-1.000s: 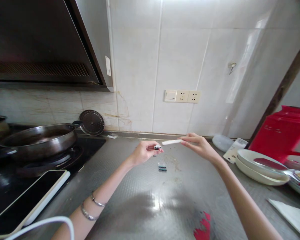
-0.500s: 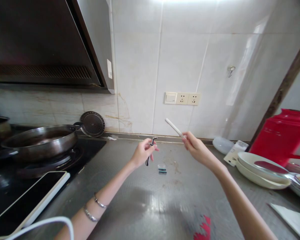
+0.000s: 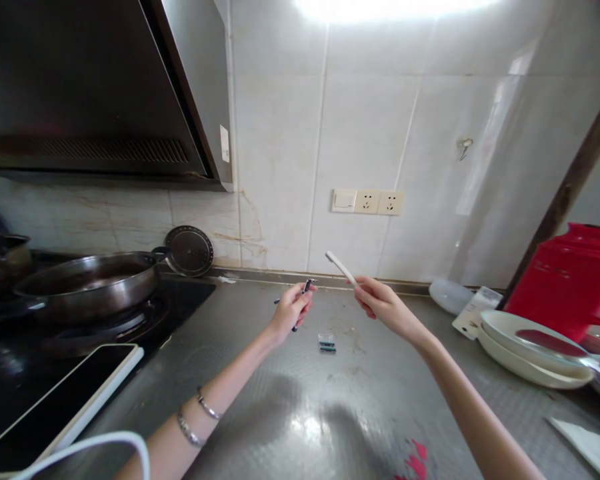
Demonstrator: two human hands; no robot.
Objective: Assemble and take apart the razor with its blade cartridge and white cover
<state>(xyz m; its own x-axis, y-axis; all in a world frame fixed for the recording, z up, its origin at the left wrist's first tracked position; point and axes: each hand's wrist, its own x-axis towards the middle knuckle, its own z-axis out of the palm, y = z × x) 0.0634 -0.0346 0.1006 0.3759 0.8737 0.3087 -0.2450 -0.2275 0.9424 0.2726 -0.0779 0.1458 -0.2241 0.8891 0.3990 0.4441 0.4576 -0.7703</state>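
Observation:
My left hand (image 3: pixel 290 312) is closed around a slim black piece (image 3: pixel 307 286) with a shiny metal end; it passes through my fingers and its lower end shows below them. A thin dark tip also sticks out at the left of this hand. My right hand (image 3: pixel 380 300) pinches a white pen (image 3: pixel 341 268) by its lower end, its clip end pointing up and left toward the wall. The two hands are apart, both above the counter. Below and between them lies a small clear case (image 3: pixel 327 339) with dark teal strips, touched by neither hand.
A steel pan (image 3: pixel 87 287) sits on the black stove at left, a phone (image 3: pixel 60 413) with a white cable before it. At right stand plates (image 3: pixel 535 373), a white box (image 3: pixel 477 313) and a red jug (image 3: pixel 565 280). The tiled wall with sockets (image 3: pixel 367 201) closes the back.
My right hand has moved left and slightly down with the white pen, nearer my left hand. My left hand has turned the black piece, so its metal end now points right. The view has shifted slightly.

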